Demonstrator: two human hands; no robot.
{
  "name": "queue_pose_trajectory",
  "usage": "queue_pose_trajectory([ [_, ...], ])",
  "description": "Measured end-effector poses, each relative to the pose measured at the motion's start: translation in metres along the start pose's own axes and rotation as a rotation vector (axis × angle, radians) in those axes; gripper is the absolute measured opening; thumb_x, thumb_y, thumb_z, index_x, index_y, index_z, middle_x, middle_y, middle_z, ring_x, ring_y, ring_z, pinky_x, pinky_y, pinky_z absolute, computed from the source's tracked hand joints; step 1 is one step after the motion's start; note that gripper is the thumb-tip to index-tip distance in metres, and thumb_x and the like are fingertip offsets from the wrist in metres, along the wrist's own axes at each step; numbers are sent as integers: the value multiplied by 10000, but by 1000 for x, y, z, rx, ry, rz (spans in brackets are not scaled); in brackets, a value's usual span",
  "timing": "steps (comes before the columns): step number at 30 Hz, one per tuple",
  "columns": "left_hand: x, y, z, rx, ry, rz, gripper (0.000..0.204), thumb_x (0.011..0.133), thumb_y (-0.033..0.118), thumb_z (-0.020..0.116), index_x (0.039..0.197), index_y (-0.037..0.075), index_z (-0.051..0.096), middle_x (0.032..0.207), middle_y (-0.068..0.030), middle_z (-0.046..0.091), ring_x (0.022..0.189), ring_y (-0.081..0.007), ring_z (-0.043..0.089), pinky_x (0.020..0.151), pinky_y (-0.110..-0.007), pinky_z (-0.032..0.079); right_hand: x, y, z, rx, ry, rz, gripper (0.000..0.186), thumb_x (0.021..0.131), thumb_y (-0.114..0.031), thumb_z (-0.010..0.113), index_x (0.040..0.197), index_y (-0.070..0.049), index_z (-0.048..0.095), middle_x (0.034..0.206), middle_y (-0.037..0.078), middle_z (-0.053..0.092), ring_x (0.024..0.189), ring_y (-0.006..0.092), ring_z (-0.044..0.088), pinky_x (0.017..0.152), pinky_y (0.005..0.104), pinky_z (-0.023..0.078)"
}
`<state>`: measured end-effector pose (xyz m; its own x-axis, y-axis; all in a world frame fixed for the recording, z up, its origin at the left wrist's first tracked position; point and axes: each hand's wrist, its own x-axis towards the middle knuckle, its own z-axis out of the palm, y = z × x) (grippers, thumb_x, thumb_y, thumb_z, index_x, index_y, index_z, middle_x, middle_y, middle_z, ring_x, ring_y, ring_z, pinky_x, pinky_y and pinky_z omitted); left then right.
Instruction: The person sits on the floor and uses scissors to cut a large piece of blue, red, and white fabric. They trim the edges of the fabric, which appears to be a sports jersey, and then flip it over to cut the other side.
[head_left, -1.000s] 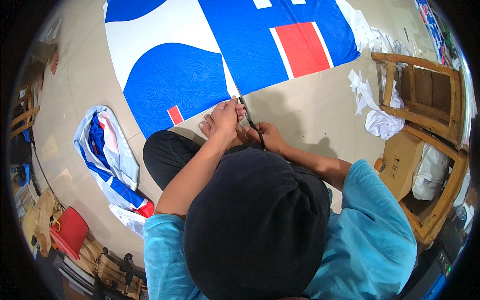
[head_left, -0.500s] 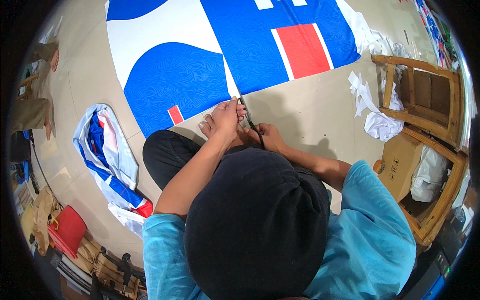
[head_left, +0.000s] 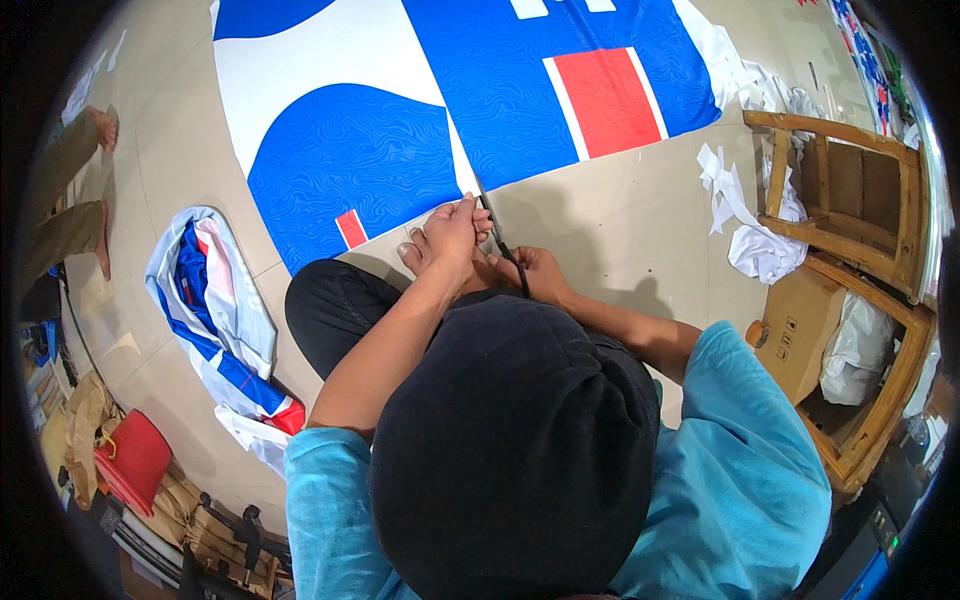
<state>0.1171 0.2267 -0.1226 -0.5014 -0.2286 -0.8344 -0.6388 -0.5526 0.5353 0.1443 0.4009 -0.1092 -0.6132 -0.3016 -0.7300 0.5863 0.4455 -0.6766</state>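
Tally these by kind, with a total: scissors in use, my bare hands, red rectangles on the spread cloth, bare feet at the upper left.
Scissors: 1
Bare hands: 2 (left hand, right hand)
Red rectangles on the spread cloth: 2 (large one, small one)
Bare feet at the upper left: 2 (upper foot, lower foot)
Total: 7

1. The person is wearing a rounded black cloth head covering (head_left: pixel 510 450), its soft fabric creasing at the right side.
2. A turquoise shirt (head_left: pixel 690 540) is covering the shoulders, its loose short sleeves (head_left: pixel 750 425) ending around the elbows.
3. Black trousers (head_left: pixel 335 310) are showing, their cloth looking plain and matte.
4. The left hand (head_left: pixel 450 232), right hand (head_left: pixel 542 275) and a foot (head_left: pixel 411 254) are showing bare.
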Motion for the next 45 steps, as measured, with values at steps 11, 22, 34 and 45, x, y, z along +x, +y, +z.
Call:
queue_pose_trajectory([
  [11,-5,7,-2,39,25,-4,211,1033,266,608,1006,58,597,777,-42,620,545,-78,475,453,-245,363,11,-32,3,125,-23,70,498,907,-489,755,759,-32,625,614,48,591,516,139,565,473,290,423],
  [22,-10,14,-1,88,41,-10,211,1019,288,635,958,86,621,770,-5,623,538,-64,473,462,-230,377,21,-34,2,88,13,74,503,874,-509,780,749,-54,606,606,44,581,494,143,567,452,293,422],
  [34,-8,11,-4,85,41,14,229,1018,278,635,940,63,634,764,-22,647,557,-72,479,483,-244,376,23,-36,2,82,40,64,442,878,-433,812,755,-65,601,596,34,582,478,123,550,446,279,405],
  [45,-9,12,-4,102,50,10,223,1021,285,634,973,68,643,769,-13,651,554,-62,470,478,-237,388,23,-33,4,106,58,47,395,883,-346,829,738,-58,600,576,26,579,459,110,531,425,276,376],
])
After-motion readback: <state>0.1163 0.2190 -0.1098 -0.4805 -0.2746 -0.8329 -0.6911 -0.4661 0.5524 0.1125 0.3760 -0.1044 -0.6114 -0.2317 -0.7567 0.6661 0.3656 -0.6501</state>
